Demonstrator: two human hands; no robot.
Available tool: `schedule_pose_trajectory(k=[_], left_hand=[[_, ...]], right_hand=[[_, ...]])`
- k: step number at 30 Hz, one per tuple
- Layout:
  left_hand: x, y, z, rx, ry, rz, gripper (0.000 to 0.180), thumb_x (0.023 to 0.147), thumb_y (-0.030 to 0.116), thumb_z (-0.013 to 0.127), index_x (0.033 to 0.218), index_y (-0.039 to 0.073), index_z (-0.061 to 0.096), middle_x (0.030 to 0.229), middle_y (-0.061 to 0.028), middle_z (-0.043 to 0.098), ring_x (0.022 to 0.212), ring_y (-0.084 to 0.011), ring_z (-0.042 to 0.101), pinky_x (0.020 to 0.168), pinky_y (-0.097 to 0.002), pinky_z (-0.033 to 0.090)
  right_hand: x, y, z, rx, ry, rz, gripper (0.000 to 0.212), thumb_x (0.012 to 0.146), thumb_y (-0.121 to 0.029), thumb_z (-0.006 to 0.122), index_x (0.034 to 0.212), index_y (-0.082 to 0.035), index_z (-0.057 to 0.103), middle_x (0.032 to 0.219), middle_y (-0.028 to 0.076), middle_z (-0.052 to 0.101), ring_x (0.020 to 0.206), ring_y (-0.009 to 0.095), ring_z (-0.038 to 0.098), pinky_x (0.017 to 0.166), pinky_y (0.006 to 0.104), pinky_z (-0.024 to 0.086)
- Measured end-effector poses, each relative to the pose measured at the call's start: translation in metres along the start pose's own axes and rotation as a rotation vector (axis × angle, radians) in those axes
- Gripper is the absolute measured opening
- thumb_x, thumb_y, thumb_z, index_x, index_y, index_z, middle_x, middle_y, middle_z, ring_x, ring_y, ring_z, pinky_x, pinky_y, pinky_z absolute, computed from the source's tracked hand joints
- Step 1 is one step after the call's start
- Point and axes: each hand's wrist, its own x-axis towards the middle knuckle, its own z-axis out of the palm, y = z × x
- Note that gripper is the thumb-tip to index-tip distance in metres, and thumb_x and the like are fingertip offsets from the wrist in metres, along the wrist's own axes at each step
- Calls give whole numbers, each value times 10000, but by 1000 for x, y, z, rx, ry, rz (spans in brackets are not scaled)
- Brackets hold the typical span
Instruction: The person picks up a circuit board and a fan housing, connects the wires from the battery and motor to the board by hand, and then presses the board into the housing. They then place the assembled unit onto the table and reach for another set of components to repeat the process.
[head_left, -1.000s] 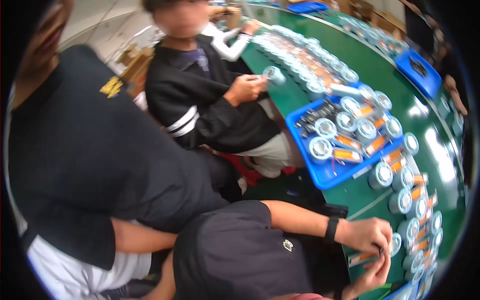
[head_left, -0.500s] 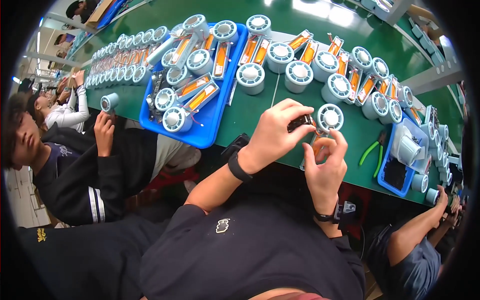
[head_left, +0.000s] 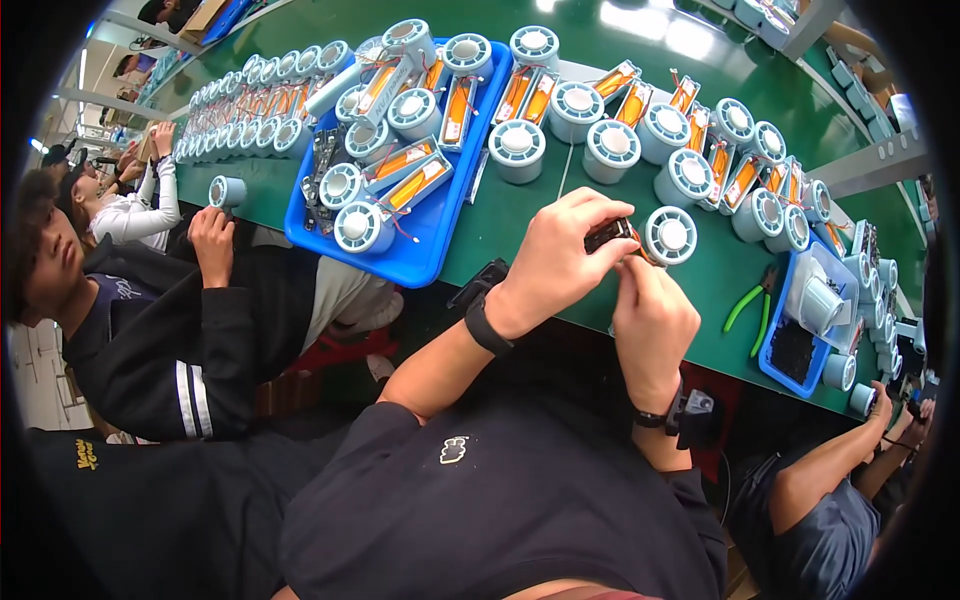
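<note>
My left hand (head_left: pixel 552 262) grips a small black part (head_left: pixel 610 235) between thumb and fingers, above the table's near edge. Closed in a pinch, my right hand (head_left: pixel 655 325) meets the part's lower side with its fingertips. Reddish wires show beside them, but whatever sits between those fingertips is too small and covered to make out. Right beside the part is a light-blue housing with a round slotted head (head_left: pixel 671 235); its lower portion is hidden by my hands.
A blue tray (head_left: pixel 432 262) of similar housings stands at left. More housings with orange-filled handles (head_left: pixel 740 180) line the green table (head_left: pixel 500 225). Green-handled pliers (head_left: pixel 748 312) and a small blue bin (head_left: pixel 795 375) lie at right. A neighbour's hand (head_left: pixel 212 240) is at far left.
My right hand has gone from spread, curved fingers to a pinch, rising against the black part. My left hand keeps its grip. The whole view has shifted slightly.
</note>
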Motion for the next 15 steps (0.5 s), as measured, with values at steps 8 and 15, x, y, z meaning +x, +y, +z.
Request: schedule_pose_trajectory(k=[8, 15], left_hand=[[-4, -3, -17, 132, -138, 314, 349, 803, 14, 816, 1144, 44, 745, 1064, -109, 695, 899, -247, 692, 771, -343, 576], [-14, -9, 4, 112, -203, 431, 371, 799, -6, 809, 1156, 67, 740, 1087, -101, 698, 918, -270, 691, 789, -347, 577]], right_hand=[[-22, 50, -7, 687, 89, 194, 72, 933, 34, 689, 997, 34, 655, 1019, 91, 620, 812, 119, 614, 643, 245, 490], [-19, 54, -1, 720, 81, 89, 97, 921, 46, 704, 1005, 44, 658, 1021, 113, 683, 824, 125, 652, 666, 230, 507]])
